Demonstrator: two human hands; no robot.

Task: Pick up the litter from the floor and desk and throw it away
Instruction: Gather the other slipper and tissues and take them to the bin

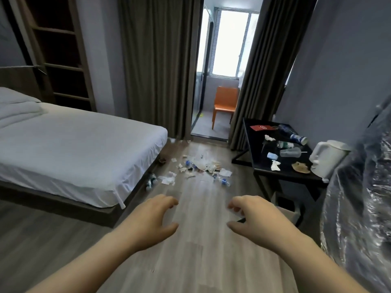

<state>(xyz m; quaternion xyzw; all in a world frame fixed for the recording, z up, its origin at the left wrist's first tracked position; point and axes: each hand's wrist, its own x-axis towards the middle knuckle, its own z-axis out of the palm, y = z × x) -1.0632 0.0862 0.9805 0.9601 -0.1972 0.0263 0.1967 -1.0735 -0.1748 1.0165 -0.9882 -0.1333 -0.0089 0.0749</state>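
Grey wood floor (190, 256) holds scattered litter (208, 167) of paper and bottles between the bed (74, 149) and the black desk (255, 144), where more scraps (275, 165) lie, while the left hand (152, 220) and right hand (254, 218) hover well short, fingers (169, 201) loosely curled, holding nothing.

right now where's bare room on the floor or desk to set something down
Near floor is bare up to the litter, between bed and desk. Desk's left edge is free; from there to the kettle it is crowded with bottles and tissues.
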